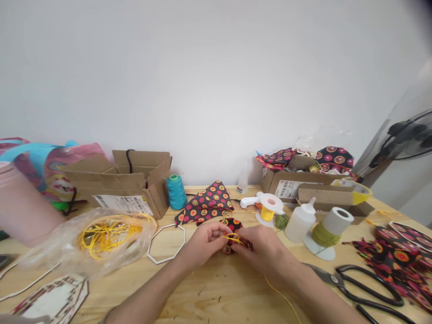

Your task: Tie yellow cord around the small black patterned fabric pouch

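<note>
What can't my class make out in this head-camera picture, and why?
All in head view:
Whether the thin yellow cord is tied to the held black patterned fabric: left hand and right hand cover it.
Inside floor of the left brown cardboard box: behind its front wall.
Its white paper label's print: too small.
Black metal scissors' lower handle: cut off by bottom edge.

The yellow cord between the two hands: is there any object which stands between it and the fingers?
Nothing visible does. The left hand and right hand both have fingertips at the yellow cord, by the small patterned fabric. The larger patterned cloth lies beyond them, out of the way.
</note>
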